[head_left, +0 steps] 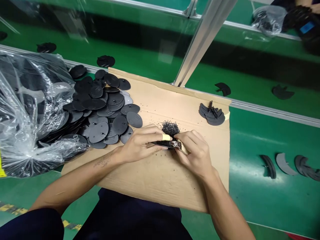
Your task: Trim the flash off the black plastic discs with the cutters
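My left hand (140, 144), with yellow tape round one finger, pinches a thin black plastic disc (162, 144) that is tilted nearly edge-on. In my right hand (196, 150) is a small pair of metal nippers (176, 144), its jaws against the disc's right end. My fingers partly cover the tool's handles. Just beyond both hands lies a heap of tiny black plastic trimmings (170, 128). A big loose pile of black oval discs (99, 132) spreads to the left of my left hand. All of this rests on a cardboard sheet (150, 183).
A clear plastic bag (27, 133) of black discs stands at the left. Stacked curved black pieces (215, 119) sit at the cardboard's far right, with more curved parts (268, 166) on the green table (255, 133). A metal post (200, 43) rises behind the cardboard.
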Tool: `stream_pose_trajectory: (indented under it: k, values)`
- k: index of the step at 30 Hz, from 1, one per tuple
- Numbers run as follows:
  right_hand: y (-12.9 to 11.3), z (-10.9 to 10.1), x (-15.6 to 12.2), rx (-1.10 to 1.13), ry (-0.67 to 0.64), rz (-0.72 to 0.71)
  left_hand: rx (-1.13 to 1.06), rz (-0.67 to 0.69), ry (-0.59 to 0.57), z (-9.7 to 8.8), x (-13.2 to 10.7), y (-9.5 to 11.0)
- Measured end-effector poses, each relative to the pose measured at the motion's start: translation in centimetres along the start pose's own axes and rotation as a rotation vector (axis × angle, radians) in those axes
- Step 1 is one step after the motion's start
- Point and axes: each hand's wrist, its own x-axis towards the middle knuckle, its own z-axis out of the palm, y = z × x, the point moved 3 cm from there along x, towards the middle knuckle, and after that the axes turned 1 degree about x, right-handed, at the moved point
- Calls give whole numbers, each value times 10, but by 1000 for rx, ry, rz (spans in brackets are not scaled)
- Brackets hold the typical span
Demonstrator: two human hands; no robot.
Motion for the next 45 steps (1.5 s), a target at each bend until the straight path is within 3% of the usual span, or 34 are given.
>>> stream_pose_trajectory:
  k: [25,30,34,37,42,45]
  values:
    - [2,-2,-5,-98,-66,-39,-18,-9,-104,3,0,-4]
    - [4,-3,-2,-328,-2,-16,49,-2,-74,2,2,-1]
    - [1,1,2,-422,-35,-51,314,19,-113,3,2,-1]
    - [2,0,2,-326,-15,-32,394,37,-62,0,3,-2]
    - [3,-4,2,129,44,-12,127,50,14,-6,3,-6]
    - [-5,-3,0,41,93,-81,192,98,-23,-4,1,-3]
